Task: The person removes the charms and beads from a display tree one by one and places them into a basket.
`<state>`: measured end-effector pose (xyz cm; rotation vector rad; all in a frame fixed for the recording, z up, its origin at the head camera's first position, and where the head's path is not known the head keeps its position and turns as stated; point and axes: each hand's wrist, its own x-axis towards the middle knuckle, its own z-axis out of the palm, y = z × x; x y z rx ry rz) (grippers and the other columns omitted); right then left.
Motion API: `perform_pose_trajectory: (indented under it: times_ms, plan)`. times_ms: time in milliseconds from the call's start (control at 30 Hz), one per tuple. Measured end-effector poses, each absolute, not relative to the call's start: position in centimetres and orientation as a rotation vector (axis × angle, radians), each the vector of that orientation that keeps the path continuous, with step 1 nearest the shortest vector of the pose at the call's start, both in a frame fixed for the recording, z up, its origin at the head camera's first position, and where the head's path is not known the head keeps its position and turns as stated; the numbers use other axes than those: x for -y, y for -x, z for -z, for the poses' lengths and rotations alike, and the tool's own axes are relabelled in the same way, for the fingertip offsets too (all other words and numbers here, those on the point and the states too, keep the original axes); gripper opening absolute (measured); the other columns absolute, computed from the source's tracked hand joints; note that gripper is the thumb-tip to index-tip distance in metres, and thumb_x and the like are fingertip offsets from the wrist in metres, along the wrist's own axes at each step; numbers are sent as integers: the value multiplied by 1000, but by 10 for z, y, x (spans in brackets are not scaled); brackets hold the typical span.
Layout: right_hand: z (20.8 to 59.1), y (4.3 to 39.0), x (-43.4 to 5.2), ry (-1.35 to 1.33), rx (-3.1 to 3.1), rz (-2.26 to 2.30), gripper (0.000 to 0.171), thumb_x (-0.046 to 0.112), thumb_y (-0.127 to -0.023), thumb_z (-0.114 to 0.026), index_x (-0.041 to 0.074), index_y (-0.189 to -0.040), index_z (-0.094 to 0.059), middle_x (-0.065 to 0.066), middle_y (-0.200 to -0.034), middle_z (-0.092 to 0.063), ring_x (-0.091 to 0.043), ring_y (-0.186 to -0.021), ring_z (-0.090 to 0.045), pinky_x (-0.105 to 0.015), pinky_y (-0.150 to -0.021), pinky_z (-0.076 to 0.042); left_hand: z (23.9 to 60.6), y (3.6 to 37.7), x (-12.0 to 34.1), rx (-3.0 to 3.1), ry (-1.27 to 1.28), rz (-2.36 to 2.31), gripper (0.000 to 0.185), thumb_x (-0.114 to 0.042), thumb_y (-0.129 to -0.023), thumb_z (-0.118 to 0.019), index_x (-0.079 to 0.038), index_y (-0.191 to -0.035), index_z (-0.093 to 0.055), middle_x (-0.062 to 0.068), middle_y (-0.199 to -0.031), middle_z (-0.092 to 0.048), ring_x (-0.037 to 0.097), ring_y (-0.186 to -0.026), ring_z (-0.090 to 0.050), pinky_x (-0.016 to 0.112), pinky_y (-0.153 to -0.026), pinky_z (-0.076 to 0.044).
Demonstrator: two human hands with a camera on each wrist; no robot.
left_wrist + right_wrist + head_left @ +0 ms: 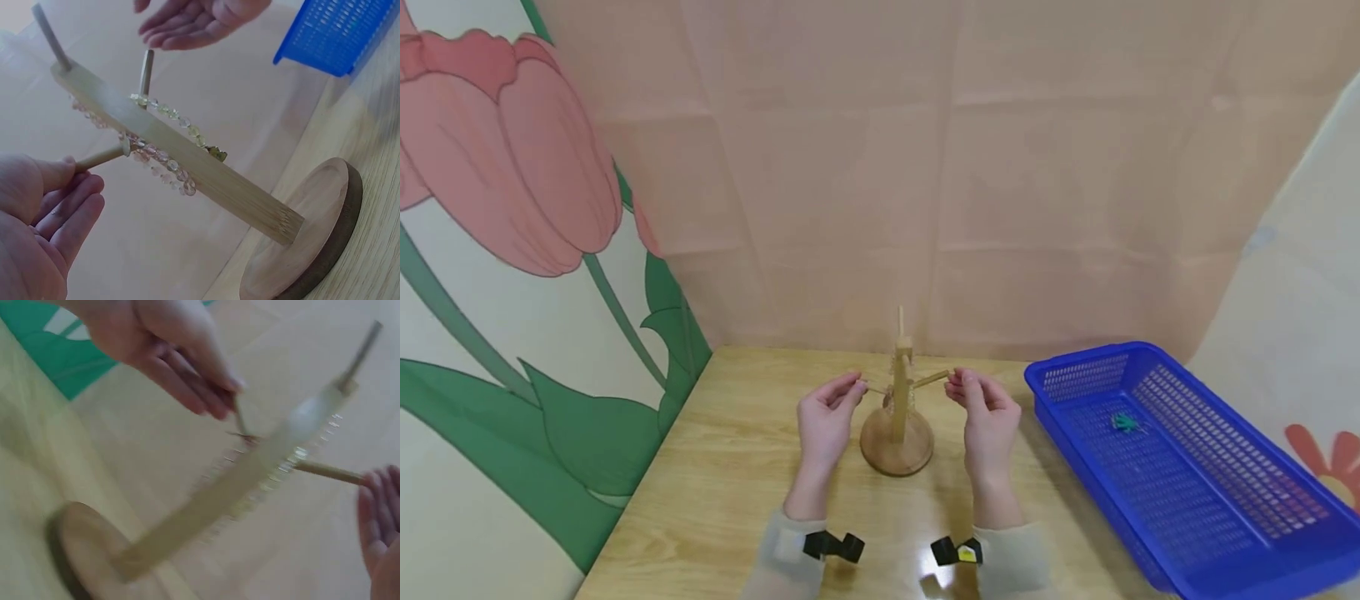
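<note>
A wooden jewellery stand (898, 417) draped with beaded bracelets (164, 136) stands on the counter (715, 467) between both hands: the left hand (826, 417) pinches its left peg, the right hand (987, 414) pinches its right.

A pale bamboo-coloured stand (900, 398) is being shown on a light wood-grain table (722, 475). Clear, pinkish and yellow-green beads (164, 139) are being displayed on it. A blue perforated basket (1187, 475) is being seen, with a small green item (1124, 422) inside.
</note>
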<state>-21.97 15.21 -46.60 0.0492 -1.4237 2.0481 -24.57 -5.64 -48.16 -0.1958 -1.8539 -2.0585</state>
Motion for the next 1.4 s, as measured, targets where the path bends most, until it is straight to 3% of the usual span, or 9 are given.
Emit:
perform_pose_trajectory:
  times_ms: [100, 233, 333, 400, 633, 933, 1133, 1400]
  plan:
    - [474, 217, -143, 12, 1483, -1967, 27, 7, -105, -70, -19, -99, -74, -14, -86, -79, -14, -74, -78, -28, -73, -68, 480, 245, 56, 1861, 192, 2066, 18, -3, -96, -81, 4, -112, -80, 19, -103, -80, 38, -95, -78, 28, -84, -66]
    - [485, 216, -141, 55, 1787, -1748, 22, 12, -100, -77, -3, -85, -82, -12, -77, -78, -9, -65, -75, -20, -62, -64, 480, 244, 56, 1861, 198, 2062, 17, -4, -97, -80, 4, -113, -80, 18, -104, -80, 34, -95, -79, 29, -85, -66]
    - [488, 215, -143, 33, 1960, -1631, 14, 15, -95, -84, 5, -86, -85, -9, -77, -79, -10, -66, -73, -16, -60, -59, 480, 244, 56, 1860, 191, 2059, 17, -3, -97, -80, 3, -112, -80, 17, -104, -80, 30, -94, -79, 29, -85, -66]
    - [488, 214, -144, -9, 2025, -1638, 9, 14, -93, -86, 5, -92, -86, -9, -84, -80, -13, -72, -75, -15, -64, -60, 480, 244, 56, 1862, 185, 2058, 16, -2, -96, -80, 3, -112, -80, 16, -103, -80, 27, -93, -79, 29, -85, -66]
    - [486, 215, -140, -113, 2080, -1749, 19, 7, -90, -88, -1, -107, -83, -16, -103, -81, -29, -94, -79, -17, -78, -63, 480, 243, 55, 1836, 180, 2074, 18, -1, -96, -80, 6, -112, -79, 20, -105, -80, 27, -93, -79, 28, -85, -66]
    - [489, 218, -134, -142, 2060, -1592, 12, 7, -91, -88, 2, -101, -84, -10, -96, -81, -24, -84, -79, -21, -73, -65, 483, 245, 54, 1834, 199, 2037, 17, -1, -97, -80, 6, -112, -79, 20, -103, -80, 36, -93, -79, 28, -83, -67]
    - [490, 220, -130, -147, 2084, -1503, 11, 8, -90, -89, 3, -99, -85, -8, -93, -81, -22, -80, -79, -14, -69, -61, 482, 246, 55, 1824, 216, 2043, 19, -1, -96, -80, 9, -112, -78, 20, -101, -80, 32, -91, -80, 30, -83, -67]
    - [491, 222, -133, -67, 2073, -1467, 7, 4, -89, -88, 3, -94, -84, -6, -88, -81, -19, -75, -76, -18, -67, -62, 483, 246, 55, 1823, 207, 2073, 16, 1, -95, -80, 6, -110, -80, 20, -101, -80, 29, -91, -80, 31, -84, -67]
